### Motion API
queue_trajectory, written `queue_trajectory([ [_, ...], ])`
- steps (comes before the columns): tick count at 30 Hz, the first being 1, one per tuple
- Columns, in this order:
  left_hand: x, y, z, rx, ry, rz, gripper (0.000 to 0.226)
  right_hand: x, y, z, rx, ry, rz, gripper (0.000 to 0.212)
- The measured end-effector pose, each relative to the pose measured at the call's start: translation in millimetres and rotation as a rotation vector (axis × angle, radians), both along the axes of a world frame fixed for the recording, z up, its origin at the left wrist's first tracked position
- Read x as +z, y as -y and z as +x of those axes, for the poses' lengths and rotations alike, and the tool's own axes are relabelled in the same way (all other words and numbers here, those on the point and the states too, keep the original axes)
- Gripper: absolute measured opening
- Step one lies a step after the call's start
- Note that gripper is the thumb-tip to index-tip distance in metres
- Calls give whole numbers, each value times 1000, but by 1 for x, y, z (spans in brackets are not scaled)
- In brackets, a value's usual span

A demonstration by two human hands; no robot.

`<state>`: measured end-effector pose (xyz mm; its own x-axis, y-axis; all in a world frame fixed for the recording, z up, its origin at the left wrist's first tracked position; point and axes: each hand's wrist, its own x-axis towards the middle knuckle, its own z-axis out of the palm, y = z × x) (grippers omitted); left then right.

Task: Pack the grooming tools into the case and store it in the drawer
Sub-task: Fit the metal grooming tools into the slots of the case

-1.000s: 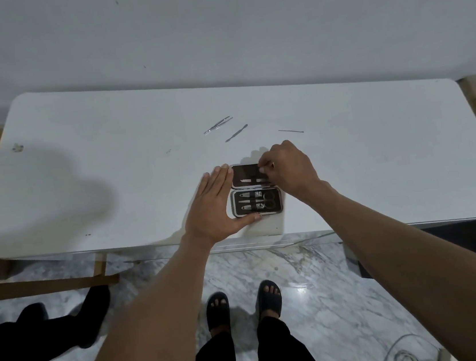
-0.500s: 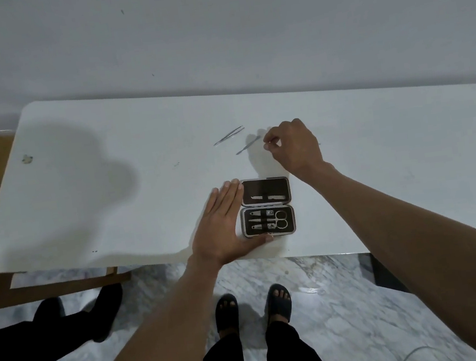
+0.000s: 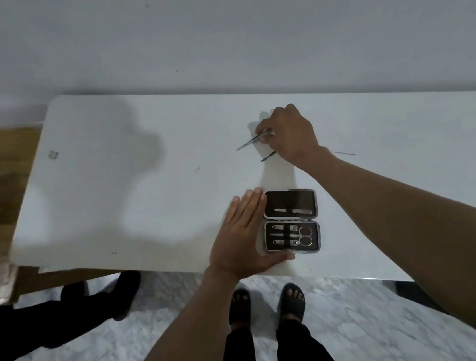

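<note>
White laminate covers the desk (image 3: 112, 195), and near its front edge lies the open case (image 3: 291, 222), dark-lined, both halves flat. The left hand (image 3: 242, 238) rests flat and spread, palm down, along the case's left side, its thumb running under the near edge, steadying it. Several tools already sit in the case: scissors and clippers in the half nearer the person, two slim pieces in the far half.

Well beyond the case, the right hand (image 3: 289, 132) is curled down onto the desk, its fingertips (image 3: 267, 134) pinched around the end of the tweezers (image 3: 248, 142), whose tips stick out to the hand's left. They look barely lifted, if at all, though I cannot tell for certain from this angle. Just below the fingers, partly under the hand, lies a second slim tool (image 3: 268, 156), and behind the wrist, to its right, a thin pick (image 3: 346, 153) lies on the desk.

So the step in hand is collecting the loose tools; packing looks roughly halfway, with three pieces out. No drawer is in view.

The next move calls for a firm pinch on the tweezers, a short carry back toward the left hand, and lining them up lengthwise with a free loop in the case. The other two tools are thin and flat on a smooth surface, so they will likely need a fingernail or a slide to the edge.
</note>
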<state>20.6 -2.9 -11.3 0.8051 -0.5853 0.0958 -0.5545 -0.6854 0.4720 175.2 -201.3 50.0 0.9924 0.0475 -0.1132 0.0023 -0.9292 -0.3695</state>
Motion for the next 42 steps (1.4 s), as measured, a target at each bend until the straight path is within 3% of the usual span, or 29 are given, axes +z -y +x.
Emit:
queue_trajectory([
  [6,-1,0,1,5,12,-14,123,0,-1,-5,37,36,-78,14],
  [14,-1,0,1,-10,66,24,123,9,8,-45,-102,69,-4,11],
  [27,0,-1,-3,8,39,52,122,27,27,-151,-169,65,-26,22],
  [42,3,-1,-6,10,3,46,126,20,37,-195,-121,38,-244,22],
])
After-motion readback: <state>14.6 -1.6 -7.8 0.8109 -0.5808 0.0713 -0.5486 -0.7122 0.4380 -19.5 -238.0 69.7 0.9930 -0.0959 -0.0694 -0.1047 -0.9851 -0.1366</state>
